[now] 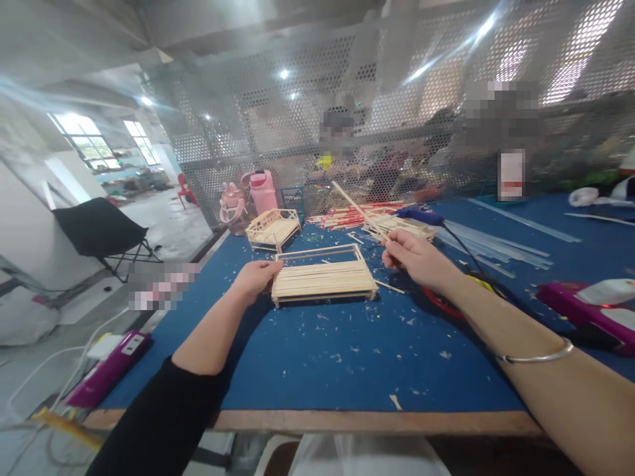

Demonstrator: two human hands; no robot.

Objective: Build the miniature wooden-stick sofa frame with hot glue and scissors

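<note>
left hand (255,277) gripped the stick frame (322,279) by its end; right hand (414,256) pinched a thin stick (385,242). frame prob. fragile w/ glued joints, so a hard squeeze could've cracked it, & the stick might've snapped.

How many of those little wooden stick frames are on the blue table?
3. One frame lies under the left hand, one finished frame stands behind it, one beyond the right hand. Others may hide in the clutter.

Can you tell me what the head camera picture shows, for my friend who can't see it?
A person's left hand holds the end of a small wooden-stick bed frame on a blue table, while the right hand pinches thin sticks. A finished stick model stands behind.
</note>
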